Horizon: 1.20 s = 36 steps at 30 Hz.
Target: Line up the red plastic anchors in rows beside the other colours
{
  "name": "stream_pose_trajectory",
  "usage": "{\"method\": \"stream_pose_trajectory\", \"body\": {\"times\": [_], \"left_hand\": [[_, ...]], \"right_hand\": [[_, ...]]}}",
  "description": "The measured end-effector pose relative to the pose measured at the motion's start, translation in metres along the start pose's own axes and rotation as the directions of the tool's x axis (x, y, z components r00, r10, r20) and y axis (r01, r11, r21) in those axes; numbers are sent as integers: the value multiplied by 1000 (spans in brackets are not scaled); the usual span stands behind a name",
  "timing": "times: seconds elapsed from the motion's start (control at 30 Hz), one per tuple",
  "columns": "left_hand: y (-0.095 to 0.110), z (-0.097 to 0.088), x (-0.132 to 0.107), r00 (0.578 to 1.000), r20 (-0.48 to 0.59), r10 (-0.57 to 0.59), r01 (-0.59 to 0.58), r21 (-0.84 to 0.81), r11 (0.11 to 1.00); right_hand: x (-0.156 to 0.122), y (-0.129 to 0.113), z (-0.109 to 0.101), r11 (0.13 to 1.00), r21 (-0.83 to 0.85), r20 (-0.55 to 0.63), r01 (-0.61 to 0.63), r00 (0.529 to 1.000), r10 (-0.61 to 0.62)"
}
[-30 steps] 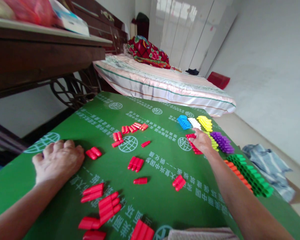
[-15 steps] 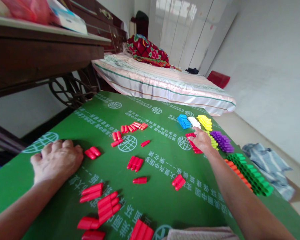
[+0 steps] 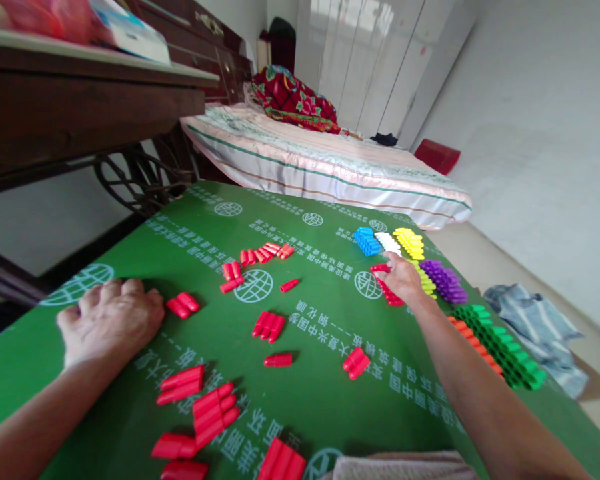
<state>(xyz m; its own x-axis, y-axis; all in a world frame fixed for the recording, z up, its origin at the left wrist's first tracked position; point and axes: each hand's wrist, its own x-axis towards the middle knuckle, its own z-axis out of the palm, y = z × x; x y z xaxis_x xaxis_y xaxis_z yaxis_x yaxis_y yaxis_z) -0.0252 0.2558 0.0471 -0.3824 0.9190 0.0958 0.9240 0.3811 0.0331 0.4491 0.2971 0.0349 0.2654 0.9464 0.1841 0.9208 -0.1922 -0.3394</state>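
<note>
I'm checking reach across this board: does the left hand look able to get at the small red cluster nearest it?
Probably yes: the left hand is palm down on the green board, with the red cluster just to its right and nothing visible between them.

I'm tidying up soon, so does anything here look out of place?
Mostly the red pieces: many lie scattered across the green board, while the purple pieces sit in a neat block. A striped cloth also lies crumpled beyond the board's right edge, perhaps dropped.
</note>
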Motion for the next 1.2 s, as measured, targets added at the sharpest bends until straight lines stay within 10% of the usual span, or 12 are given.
{"method": "stream_pose_trajectory", "body": {"times": [0.9,1.2], "left_hand": [[4,-7,-4,999,51,1,-2,13,1000],[0,-3,-1,999,33,3,-3,-11,1000]], "right_hand": [[9,20,2,987,149,11,-66,998,65],[-36,7,-12,981,189,28,41,999,-47]]}}
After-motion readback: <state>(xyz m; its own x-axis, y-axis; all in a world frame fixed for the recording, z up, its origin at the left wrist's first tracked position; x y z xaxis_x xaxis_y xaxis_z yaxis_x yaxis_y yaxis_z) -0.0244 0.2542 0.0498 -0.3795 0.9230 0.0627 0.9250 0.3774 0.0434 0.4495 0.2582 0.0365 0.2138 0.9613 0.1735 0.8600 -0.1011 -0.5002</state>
